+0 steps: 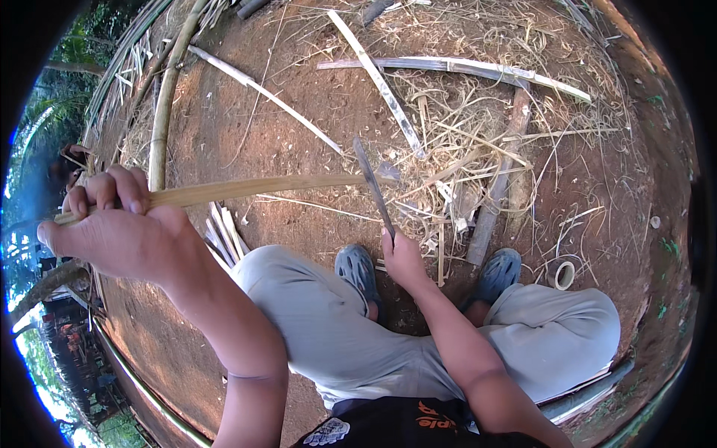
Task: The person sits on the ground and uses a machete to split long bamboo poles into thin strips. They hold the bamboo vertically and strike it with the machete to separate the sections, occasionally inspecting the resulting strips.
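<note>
My left hand (pixel 123 220) is closed around one end of a long, flat bamboo strip (pixel 254 190), raised at the left. The strip runs rightward across the view, to the blade of a knife (pixel 371 181). My right hand (pixel 405 259) grips the knife's lower end, with the dark, narrow blade pointing up and away from me. Strip and blade cross near the middle; whether they touch I cannot tell. The knife's handle is hidden in my fist.
Shavings (pixel 478 127) and split bamboo pieces (pixel 385 86) litter the ground ahead. A short log (pixel 489 216) lies before my right shoe (pixel 499 272). Bamboo slats (pixel 224 233) lie near my left knee, a bamboo pole (pixel 160 134) farther left. A cut bamboo ring (pixel 562 275) lies at the right.
</note>
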### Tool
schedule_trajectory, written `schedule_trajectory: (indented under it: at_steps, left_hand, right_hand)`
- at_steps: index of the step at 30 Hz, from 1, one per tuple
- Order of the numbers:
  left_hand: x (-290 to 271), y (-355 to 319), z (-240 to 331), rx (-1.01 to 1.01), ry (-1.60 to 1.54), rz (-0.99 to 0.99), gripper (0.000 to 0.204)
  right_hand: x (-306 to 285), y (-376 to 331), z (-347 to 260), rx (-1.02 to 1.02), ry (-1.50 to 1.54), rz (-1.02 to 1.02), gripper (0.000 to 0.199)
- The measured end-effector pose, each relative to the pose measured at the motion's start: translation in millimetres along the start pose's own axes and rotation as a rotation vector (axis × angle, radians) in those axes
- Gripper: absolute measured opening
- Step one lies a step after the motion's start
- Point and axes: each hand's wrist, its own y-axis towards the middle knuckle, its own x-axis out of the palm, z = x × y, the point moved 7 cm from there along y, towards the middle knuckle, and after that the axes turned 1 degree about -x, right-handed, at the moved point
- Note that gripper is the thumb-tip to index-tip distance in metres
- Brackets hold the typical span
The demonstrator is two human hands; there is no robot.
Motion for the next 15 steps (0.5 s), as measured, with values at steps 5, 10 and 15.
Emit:
schedule_trajectory:
  at_steps: [5,10,15]
  left_hand:
    - [-13.7,13.5,-9.5,-0.073,-0.055,0.056,0.043]
    - [-15.6,17.3,-8.7,-0.107,-0.211,-0.154,0.042]
    - [-1.3,14.2,-3.9,-0.306,-0.49,-0.514,0.044]
  right_hand:
    - [1.6,9.7,62.3,0.047,-0.111,0.057,0.036]
    - [-8.4,-8.3,34.1,0.023,-0.157,0.037,0.031]
    - [-24.4,-29.1,-5.9,-0.217,-0.017,0.057,0.028]
